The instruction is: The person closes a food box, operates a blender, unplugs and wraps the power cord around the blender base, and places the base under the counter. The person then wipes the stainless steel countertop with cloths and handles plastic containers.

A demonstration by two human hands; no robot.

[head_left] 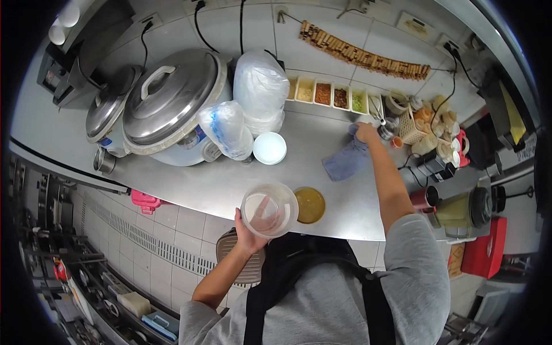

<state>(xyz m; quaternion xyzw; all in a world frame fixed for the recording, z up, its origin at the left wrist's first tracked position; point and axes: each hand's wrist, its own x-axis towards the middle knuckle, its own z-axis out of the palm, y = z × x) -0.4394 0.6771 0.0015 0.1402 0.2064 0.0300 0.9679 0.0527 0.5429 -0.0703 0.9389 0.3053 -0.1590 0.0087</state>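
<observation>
My left hand holds a clear round plastic tub at the counter's front edge, its fingers showing through the wall. The tub looks empty. Right beside it on the counter stands a round container of yellowish-brown liquid. My right hand reaches to the back of the steel counter and grips one end of a blue-grey cloth. The rest of that cloth lies spread on the metal. Some of the right fingers are hidden by the cloth.
Large lidded pots and bagged stacks of containers stand at the left, near a white tub. Seasoning trays line the wall. Bottles, a basket and a blender crowd the right side.
</observation>
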